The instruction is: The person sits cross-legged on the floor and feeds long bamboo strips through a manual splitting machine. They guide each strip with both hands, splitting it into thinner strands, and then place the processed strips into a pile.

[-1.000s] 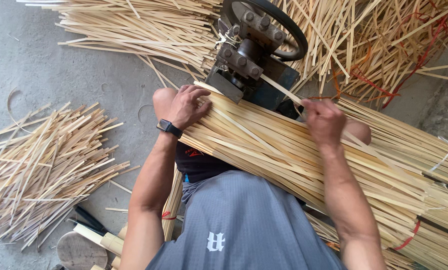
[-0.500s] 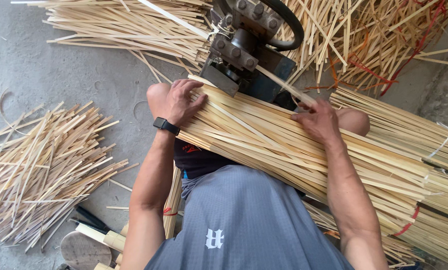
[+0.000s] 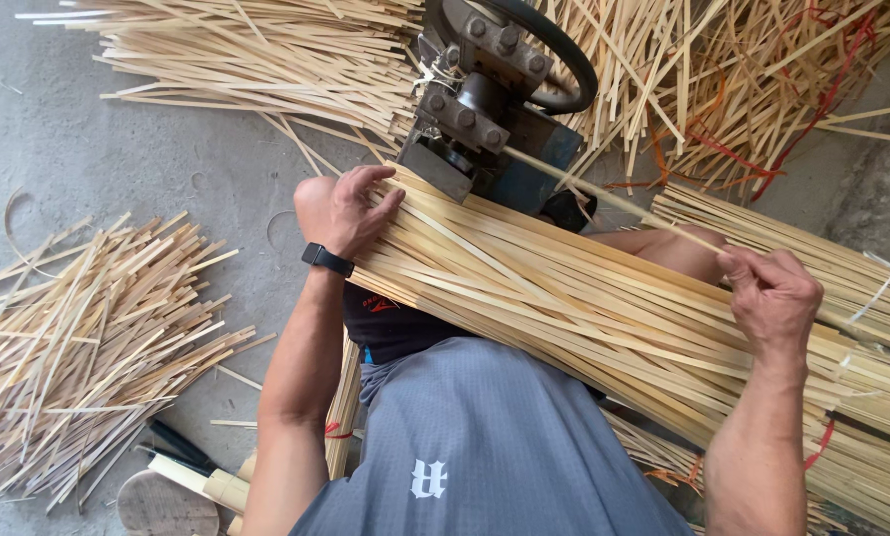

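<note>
the right hand (image 3: 770, 298) pinches one thin bamboo strip (image 3: 604, 194) running up into the splitting machine (image 3: 485, 109) at top centre, while the left hand (image 3: 341, 208) lies half-open on the bundle (image 3: 584, 318) at mid-frame; feeding seems in hand, needing steady alignment.

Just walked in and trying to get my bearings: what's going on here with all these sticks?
A person in a grey shirt sits with a thick bundle of long pale bamboo strips across the lap. The left hand rests on the bundle's end, beside a dark metal machine with a black wheel. The right hand pinches a single thin bamboo strip whose far end lies at the machine. Loose piles of pale strips lie on the grey concrete floor.
</note>
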